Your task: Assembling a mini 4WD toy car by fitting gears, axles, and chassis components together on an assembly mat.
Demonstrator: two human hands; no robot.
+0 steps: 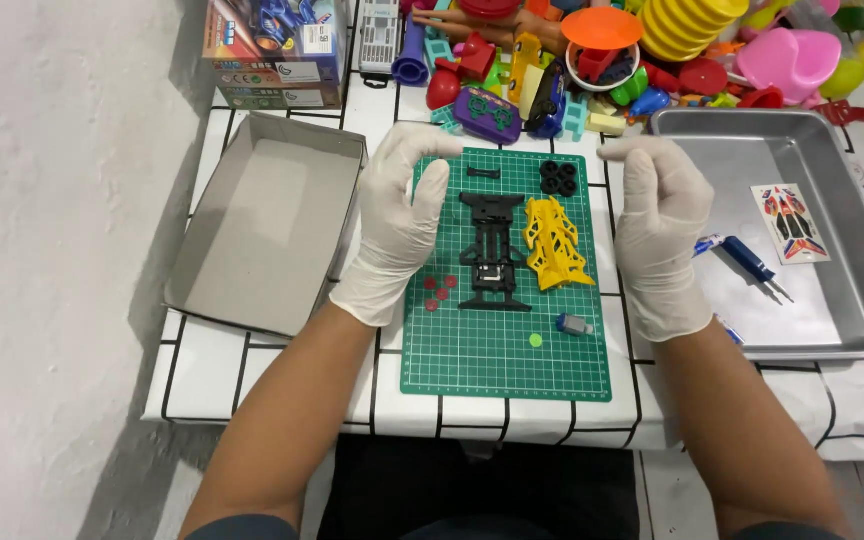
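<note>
Hovering over the green cutting mat (507, 350), left hand (397, 225) and right hand (660, 232) (both gloved) hold nothing, fingers loosely curled. Black chassis (493, 250) lies between them on the mat, touching the yellow body shell (555, 243); black wheels (558, 178) sit just above.

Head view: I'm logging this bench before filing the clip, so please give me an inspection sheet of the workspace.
Surface: green cutting mat on a white gridded tablecloth.
Job's things: black chassis, yellow body shell, black tyres, red discs on the mat.
Clutter: toy pile, open cardboard box, metal tray with screwdriver, sticker sheet.
Grippers: left hand, right hand gloved, empty.
Cables: nothing seen.
Surroundings: white wall.
</note>
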